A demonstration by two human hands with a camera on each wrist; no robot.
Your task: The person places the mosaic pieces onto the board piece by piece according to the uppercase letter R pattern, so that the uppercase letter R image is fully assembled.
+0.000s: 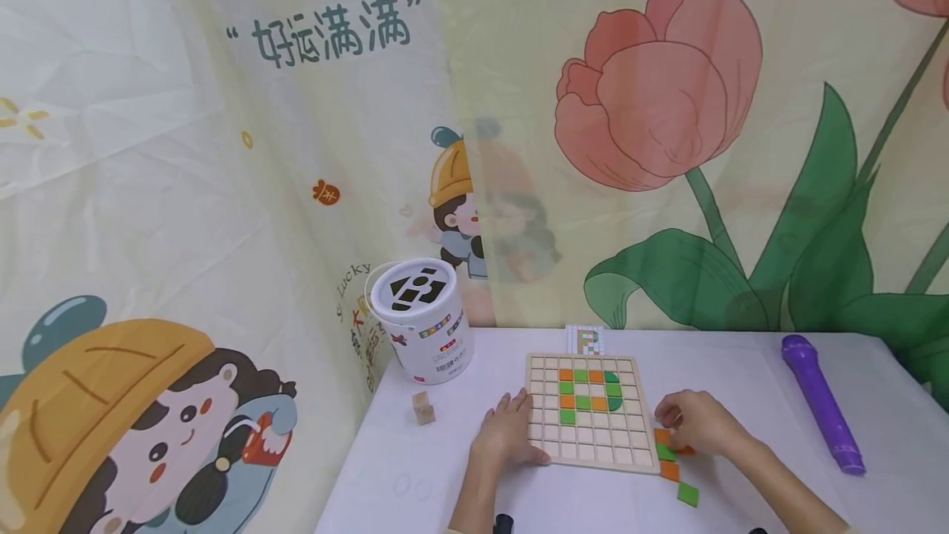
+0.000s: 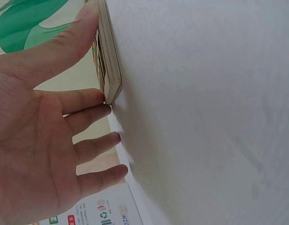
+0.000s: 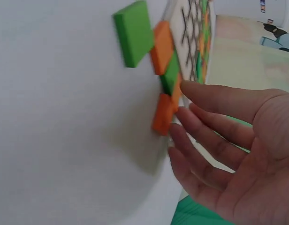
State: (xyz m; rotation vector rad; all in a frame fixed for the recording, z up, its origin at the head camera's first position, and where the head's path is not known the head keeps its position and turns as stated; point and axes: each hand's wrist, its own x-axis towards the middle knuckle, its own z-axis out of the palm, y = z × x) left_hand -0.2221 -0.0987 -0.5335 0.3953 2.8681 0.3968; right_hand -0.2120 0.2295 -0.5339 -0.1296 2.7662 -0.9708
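Note:
A wooden grid board [image 1: 600, 445] lies on the white table, with orange and green tiles set in some squares and rounded green pieces [image 1: 614, 391] at the pattern's right side. My left hand [image 1: 507, 428] rests against the board's left edge, fingers spread and thumb at its near left corner. Off the board's right edge is a short row of loose tiles, including an orange tile [image 1: 670, 470]; one green tile [image 1: 688, 494] lies apart nearer me. Over the far end of this row is my right hand [image 1: 700, 421], fingers loosely bent, fingertips close to an orange tile [image 3: 163, 115].
Behind the board lies a small pattern card [image 1: 586, 339]. A white bucket [image 1: 433, 336] with shaped holes in its lid stands at the back left, small wooden blocks [image 1: 423, 408] in front of it. A purple microphone [image 1: 823, 404] lies at the right.

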